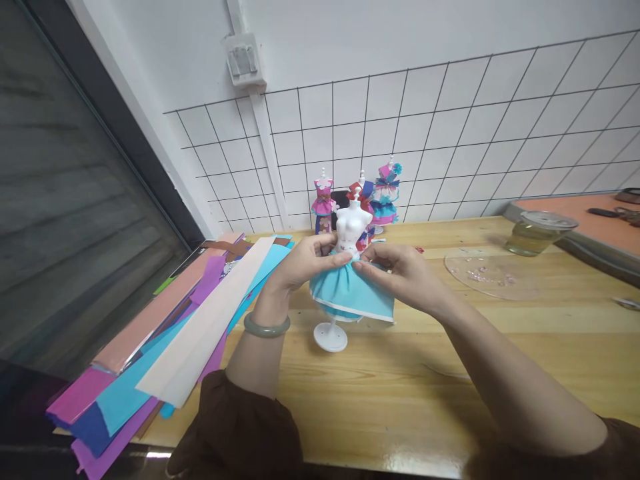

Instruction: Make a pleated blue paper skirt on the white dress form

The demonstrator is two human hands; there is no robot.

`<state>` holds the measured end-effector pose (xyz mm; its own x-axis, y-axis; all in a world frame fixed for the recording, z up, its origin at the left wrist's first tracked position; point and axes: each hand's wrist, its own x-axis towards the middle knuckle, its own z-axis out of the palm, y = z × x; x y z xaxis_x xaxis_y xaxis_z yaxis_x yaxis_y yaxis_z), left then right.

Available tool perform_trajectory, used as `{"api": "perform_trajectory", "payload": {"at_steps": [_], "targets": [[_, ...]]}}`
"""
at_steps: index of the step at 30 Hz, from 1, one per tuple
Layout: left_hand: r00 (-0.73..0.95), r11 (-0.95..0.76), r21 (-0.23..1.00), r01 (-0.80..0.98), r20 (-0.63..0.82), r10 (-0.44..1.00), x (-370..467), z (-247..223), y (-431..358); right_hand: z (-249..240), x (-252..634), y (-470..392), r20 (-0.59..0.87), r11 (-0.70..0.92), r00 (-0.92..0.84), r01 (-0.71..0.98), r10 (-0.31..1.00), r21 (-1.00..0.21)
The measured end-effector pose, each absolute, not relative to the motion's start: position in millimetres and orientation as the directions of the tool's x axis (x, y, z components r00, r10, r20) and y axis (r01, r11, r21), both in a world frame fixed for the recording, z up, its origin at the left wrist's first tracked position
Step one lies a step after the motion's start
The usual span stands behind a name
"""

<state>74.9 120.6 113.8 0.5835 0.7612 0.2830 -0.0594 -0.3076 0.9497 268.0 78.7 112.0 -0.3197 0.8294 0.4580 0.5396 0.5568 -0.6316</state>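
Note:
A small white dress-form mannequin (353,223) stands upright on its round white base (331,337) in front of me. Light blue fabric (353,293) with a white edge is gathered about its waist like a skirt, and its right end flares outward. At the waist's left side, my left hand (315,260) presses the gathered cloth with its thumb in front; the other fingers are partly behind the form. My right hand (393,267) pinches the top edge of the cloth at the waist's right side.
Behind stand several dressed mini mannequins, one in pink (324,193) and one in pink and blue (386,193). Coloured fabric strips (210,320) lie piled at left. To the right are a clear disc (490,275) with small beads, a cup of yellowish liquid (533,237) and an orange mat (575,213).

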Motion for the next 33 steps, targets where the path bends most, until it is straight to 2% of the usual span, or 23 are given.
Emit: {"api": "perform_trajectory", "payload": {"at_steps": [14, 24, 33], "targets": [[0.612, -0.369, 0.929, -0.010, 0.298, 0.732, 70.5, 101.5, 135.9, 100.3, 267.3, 88.2, 0.441, 0.505, -0.260, 0.572, 0.859, -0.646], [0.520, -0.359, 0.933, -0.014, 0.313, 0.794, 71.2, 108.4, 131.0, 110.4, 265.8, 78.8, 0.537, 0.576, -0.261, 0.575, 0.802, -0.581], [0.538, -0.354, 0.935, -0.029, 0.313, 0.782, 74.0, 116.9, 120.0, 117.9, 269.4, 72.8, 0.447, 0.561, -0.341, 0.447, 0.827, -0.697]]}}
